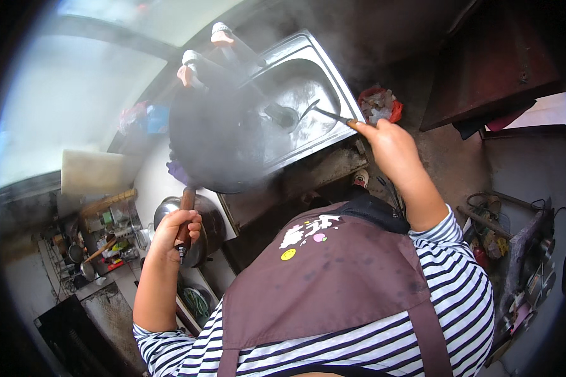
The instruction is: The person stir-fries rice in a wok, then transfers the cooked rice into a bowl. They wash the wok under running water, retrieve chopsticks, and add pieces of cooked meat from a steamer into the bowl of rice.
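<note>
My left hand (172, 233) grips the wooden handle (187, 202) of a large dark wok (207, 141). The wok is tilted at the left side of a stainless steel sink (351, 103), covering part of its basin. Thick steam blurs the wok's inside, so its contents cannot be made out. In my right hand (394, 146) is a long-handled metal spatula (330, 114), its curved blade over the basin near the drain. A greenish item (281, 115) lies at the drain, partly veiled by steam.
Two objects with pink-and-white tops (187, 70) stand behind the wok. Below its handle is a metal pot (212, 221). A pale board (96, 172) leans by the window. A red bag of refuse (382, 104) sits right of the sink, near a dark red cabinet (495, 80).
</note>
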`<act>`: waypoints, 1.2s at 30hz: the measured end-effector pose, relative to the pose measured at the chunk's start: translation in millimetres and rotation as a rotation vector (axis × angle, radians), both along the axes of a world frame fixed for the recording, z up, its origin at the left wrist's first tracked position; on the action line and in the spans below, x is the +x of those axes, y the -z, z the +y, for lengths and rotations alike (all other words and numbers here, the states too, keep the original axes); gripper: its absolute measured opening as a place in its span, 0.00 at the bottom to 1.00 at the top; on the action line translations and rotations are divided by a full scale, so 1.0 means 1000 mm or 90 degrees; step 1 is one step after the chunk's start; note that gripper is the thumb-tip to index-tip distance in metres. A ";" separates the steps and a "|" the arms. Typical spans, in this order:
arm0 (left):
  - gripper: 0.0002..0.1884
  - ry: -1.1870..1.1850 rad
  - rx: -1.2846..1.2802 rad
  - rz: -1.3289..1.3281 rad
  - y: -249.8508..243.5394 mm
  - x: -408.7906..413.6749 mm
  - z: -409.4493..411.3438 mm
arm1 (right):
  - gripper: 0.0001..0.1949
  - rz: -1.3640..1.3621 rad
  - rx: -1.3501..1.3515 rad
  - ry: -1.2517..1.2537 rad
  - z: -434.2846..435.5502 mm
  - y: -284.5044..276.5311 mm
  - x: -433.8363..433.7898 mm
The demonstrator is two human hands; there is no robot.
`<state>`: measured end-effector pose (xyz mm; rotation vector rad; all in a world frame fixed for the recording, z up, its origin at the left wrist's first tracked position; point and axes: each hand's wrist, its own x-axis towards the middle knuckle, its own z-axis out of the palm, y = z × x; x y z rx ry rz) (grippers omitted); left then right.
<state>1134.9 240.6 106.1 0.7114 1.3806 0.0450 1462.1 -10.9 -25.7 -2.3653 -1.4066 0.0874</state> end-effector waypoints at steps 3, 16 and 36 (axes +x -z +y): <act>0.06 0.060 0.080 0.049 -0.007 0.009 -0.010 | 0.20 -0.005 0.003 0.017 -0.004 -0.006 0.011; 0.09 -0.168 -0.324 -0.253 0.088 -0.056 -0.001 | 0.16 0.281 0.129 0.049 0.018 -0.037 0.010; 0.23 0.494 0.592 0.284 0.178 -0.029 0.078 | 0.16 0.977 0.081 0.276 0.113 0.045 -0.050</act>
